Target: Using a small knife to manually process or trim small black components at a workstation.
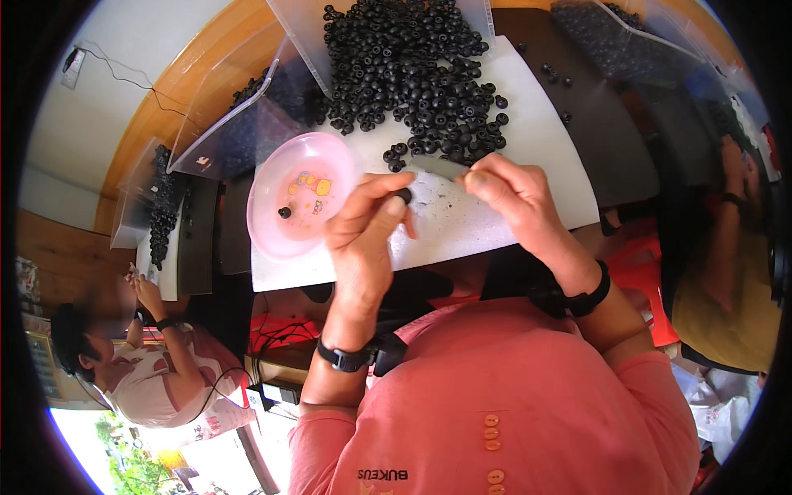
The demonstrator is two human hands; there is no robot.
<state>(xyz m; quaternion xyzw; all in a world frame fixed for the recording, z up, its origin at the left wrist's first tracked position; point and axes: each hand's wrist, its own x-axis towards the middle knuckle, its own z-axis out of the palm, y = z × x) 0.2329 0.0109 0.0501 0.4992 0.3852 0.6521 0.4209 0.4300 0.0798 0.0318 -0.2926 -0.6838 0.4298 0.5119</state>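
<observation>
Between the thumb and fingers of my left hand (367, 223) is a small round black part (403, 195). My right hand (516, 198) is closed around a small knife, whose flat grey blade (439, 167) points left, toward the part in my left hand. Whether the blade touches that part I cannot tell. Just beyond both hands, a heap of the same black parts (412, 74), many with a round hole, spills onto a white board (544, 124). A pink plastic basin (264, 165) beside my left hand holds one black part (285, 212).
A clear plastic bin (301, 41) lies behind the heap, and another (239, 132) with black parts stands left of it. Dark specks lie on the board before me. One person (165, 363) sits at the left, another (726, 272) at the right. A red stool (648, 280) stands right.
</observation>
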